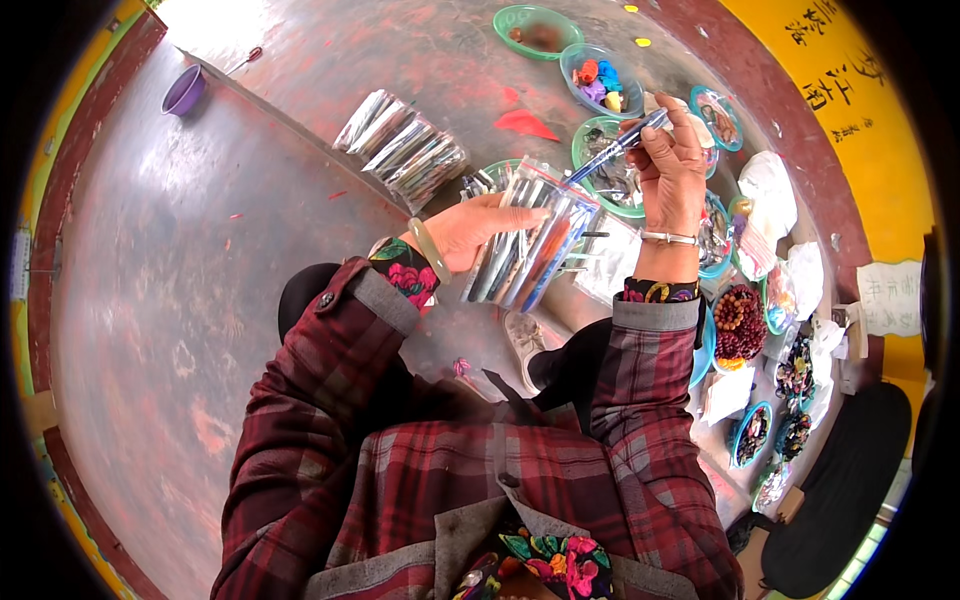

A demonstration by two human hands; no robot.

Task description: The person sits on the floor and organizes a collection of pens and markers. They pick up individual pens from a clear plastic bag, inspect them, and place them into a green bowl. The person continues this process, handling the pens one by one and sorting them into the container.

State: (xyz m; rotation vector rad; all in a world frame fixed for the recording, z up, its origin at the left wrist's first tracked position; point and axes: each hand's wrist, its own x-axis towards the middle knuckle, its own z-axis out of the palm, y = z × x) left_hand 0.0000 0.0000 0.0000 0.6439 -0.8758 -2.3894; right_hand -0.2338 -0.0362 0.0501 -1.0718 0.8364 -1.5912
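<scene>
Left hand (468,228) grip around one clear packet of pens (530,240), right hand (672,170) pinching one pen (618,146).

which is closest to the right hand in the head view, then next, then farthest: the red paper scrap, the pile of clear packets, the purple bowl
From the right hand:
1. red paper scrap, just to its left
2. pile of clear packets, further left
3. purple bowl, far left by the wall
</scene>
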